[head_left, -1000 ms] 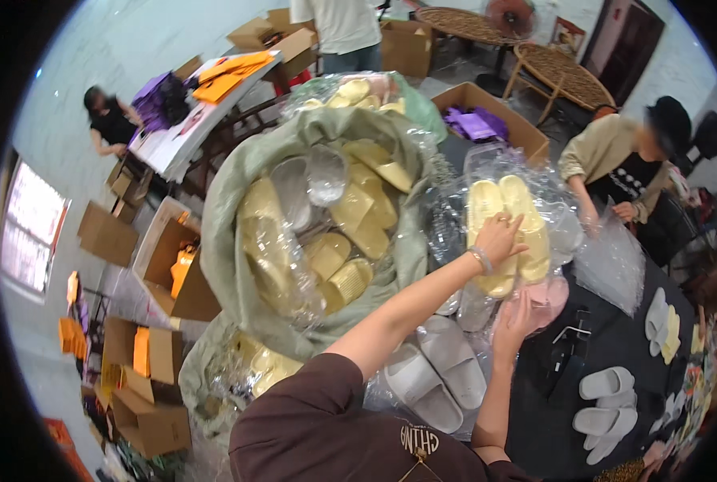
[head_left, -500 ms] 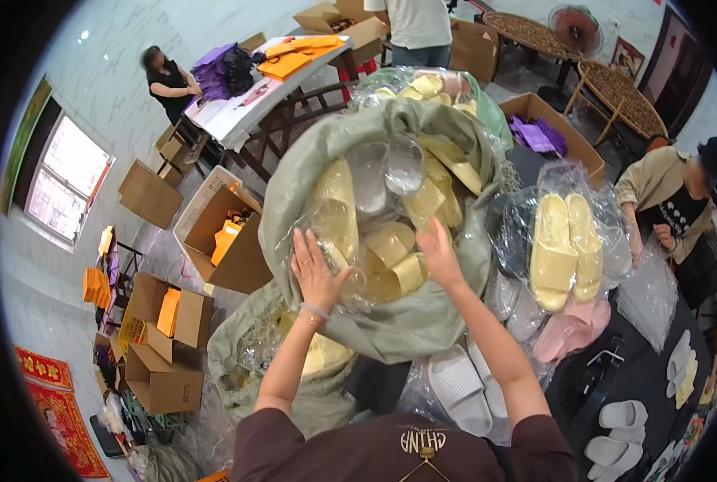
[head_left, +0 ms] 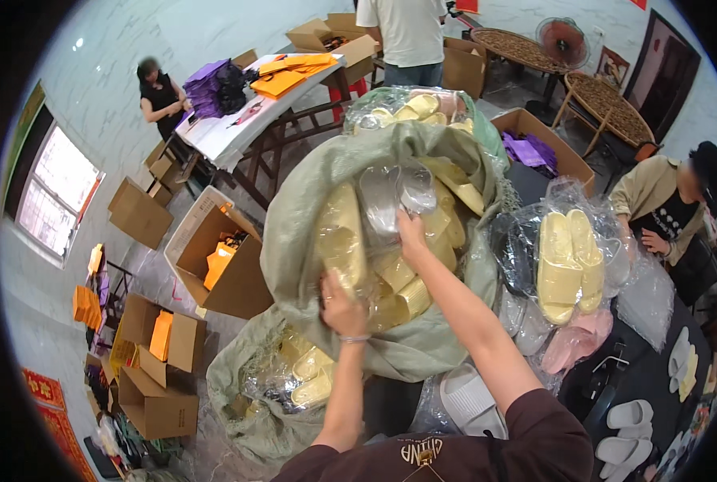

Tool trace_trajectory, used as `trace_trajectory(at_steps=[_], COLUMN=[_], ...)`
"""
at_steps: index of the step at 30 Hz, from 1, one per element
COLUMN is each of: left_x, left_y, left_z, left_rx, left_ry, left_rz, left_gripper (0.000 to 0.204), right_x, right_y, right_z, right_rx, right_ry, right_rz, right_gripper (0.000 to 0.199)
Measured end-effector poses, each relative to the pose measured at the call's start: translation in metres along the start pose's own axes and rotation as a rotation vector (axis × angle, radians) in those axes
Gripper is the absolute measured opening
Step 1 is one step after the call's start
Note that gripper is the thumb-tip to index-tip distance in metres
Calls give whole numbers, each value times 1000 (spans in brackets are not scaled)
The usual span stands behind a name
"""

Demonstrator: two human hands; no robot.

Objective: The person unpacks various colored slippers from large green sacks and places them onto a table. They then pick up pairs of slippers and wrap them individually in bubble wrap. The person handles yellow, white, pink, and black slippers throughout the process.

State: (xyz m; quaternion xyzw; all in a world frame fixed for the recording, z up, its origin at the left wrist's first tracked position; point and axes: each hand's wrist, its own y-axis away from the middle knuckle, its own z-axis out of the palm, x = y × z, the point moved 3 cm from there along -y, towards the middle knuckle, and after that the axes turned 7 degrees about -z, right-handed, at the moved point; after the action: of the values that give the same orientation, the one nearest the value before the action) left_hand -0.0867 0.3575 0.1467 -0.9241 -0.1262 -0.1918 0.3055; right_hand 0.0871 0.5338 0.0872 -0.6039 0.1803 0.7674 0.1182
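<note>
Reaching into a full green sack (head_left: 290, 257)

Works beside a black-covered desk (head_left: 655, 373), with loose grey pairs (head_left: 631, 426) toward its near right edge and a clear-wrapped yellow pair (head_left: 561, 277) and pink slippers (head_left: 579, 341) piled just beside the sack. Faces pale marbled walls (head_left: 109, 104), a white desk (head_left: 206, 136) at far left bearing a purple stack (head_left: 214, 87) and orange bundles (head_left: 282, 80), cardboard boxes (head_left: 142, 213) on grey floor (head_left: 151, 269), and, at the back, a fan (head_left: 563, 42) and round woven trays (head_left: 615, 104). Shares the far right edge of the black-covered desk with a person in a beige jacket (head_left: 651, 189).

Extends both forearms across the near rim, a thick, rumpled fold around the mouth. Sets the left hand (head_left: 344, 309) low inside the near left edge, at wrapped yellow slippers (head_left: 340, 241), with fingers partly bent; cannot tell whether pinching. Sets the right hand (head_left: 411, 237) deeper, at the near end of wrapped grey slippers (head_left: 378, 197), with fingers curled; cannot tell whether gripping. Leaves a gap between the wrists, over more yellow footwear. Has an open box (head_left: 250, 277) close to the left rim and wrapped pairs crowding the right rim.
</note>
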Motion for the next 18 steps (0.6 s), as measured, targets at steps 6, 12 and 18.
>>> trace_trajectory(at_steps=[6,12,18], left_x=[14,85,158], left_y=[-5,32,67], left_z=[-63,-105,-110], left_rx=[-6,36,45], left_ry=[247,666,727], left_rz=[-54,-111,133], left_gripper=[68,55,47], right_x=[-81,-140,-178], right_y=[113,197,219], right_z=[-94,-204,-344], right_rx=[129,325,642], right_ry=[307,436,412], right_rz=[-439,-630,-558], right_gripper=[32,25,25])
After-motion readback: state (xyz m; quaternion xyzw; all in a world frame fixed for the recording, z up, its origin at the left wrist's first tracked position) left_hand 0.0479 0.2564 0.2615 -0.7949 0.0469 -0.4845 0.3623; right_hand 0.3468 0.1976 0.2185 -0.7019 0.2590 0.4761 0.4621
